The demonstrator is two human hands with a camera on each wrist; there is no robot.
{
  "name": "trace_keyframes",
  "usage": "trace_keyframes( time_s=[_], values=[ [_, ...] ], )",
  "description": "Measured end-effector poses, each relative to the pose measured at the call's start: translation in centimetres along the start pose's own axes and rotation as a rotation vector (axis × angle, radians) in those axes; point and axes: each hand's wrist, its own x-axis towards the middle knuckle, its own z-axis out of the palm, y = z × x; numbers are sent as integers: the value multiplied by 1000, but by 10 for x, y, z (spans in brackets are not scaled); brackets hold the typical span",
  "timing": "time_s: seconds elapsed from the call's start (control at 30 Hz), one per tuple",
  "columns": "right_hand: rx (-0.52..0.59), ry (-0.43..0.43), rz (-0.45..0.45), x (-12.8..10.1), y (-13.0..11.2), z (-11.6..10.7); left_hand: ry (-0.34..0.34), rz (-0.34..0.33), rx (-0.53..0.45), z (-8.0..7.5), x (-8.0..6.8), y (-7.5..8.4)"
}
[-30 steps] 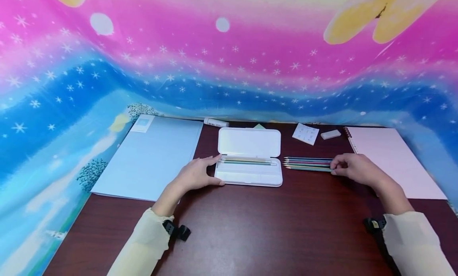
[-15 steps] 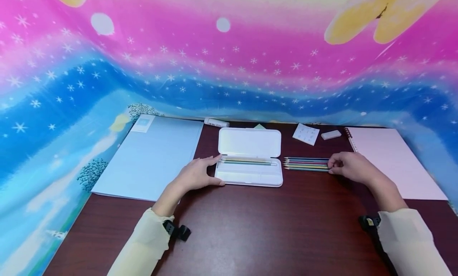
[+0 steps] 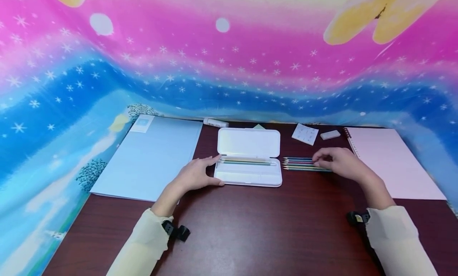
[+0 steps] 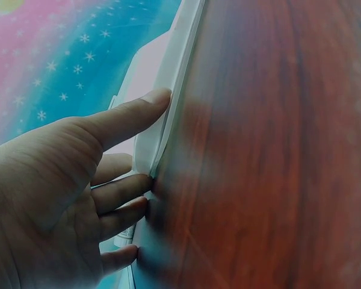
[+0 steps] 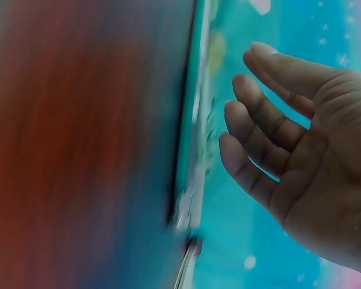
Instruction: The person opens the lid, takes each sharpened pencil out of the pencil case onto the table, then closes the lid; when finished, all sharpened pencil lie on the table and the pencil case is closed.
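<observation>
On the dark wooden table (image 3: 250,228) I see an open white pencil case (image 3: 248,156) at the centre, its lid laid back and a few pencils lying in the upper slot of its tray. My left hand (image 3: 196,174) rests against the case's left end, thumb along the near edge and fingers nearly straight against the side wall, pressing rather than gripping. Just right of the case lies a row of coloured pencils (image 3: 300,164), tips toward the case. My right hand (image 3: 338,162) hovers over their blunt ends with fingers loosely spread; I cannot tell whether it touches them, and it grips nothing.

Around them: a pale blue folder (image 3: 150,156) to the left, a pink spiral notebook (image 3: 390,160) to the right, and along the back edge a glue stick (image 3: 216,122), a small printed card (image 3: 305,133) and a white eraser (image 3: 330,134). Nothing lies between the pencils and the case. Print on the card and folder label is too small to read.
</observation>
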Motion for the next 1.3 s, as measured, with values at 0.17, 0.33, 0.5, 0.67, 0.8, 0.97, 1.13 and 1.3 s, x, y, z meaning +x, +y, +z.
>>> trace_keyframes(
  time_s=[0.17, 0.33, 0.5, 0.67, 0.8, 0.97, 1.13, 1.3],
  values=[
    [6, -1, -44, 20, -26, 6, 3, 6, 9, 1, 2, -2],
    [66, -43, -88, 43, -58, 19, 5, 12, 10, 2, 3, -2],
    [118, -121, -142, 57, -86, 32, -3, 21, 3, 5, 4, 0],
    [87, -168, -166, 58, -102, 43, -1, 17, 11, 3, 3, 0],
    [27, -153, -164, 58, -112, 48, 0, 6, 7, 1, 2, -2],
    [-48, -160, -154, 59, -121, 54, -2, 12, 11, 0, 2, -3],
    [-55, -213, -155, 58, -123, 58, -9, 7, 7, 0, 2, -3],
    [-41, -231, -162, 58, -122, 59, -5, 13, 13, -1, 2, -2]
  ],
)
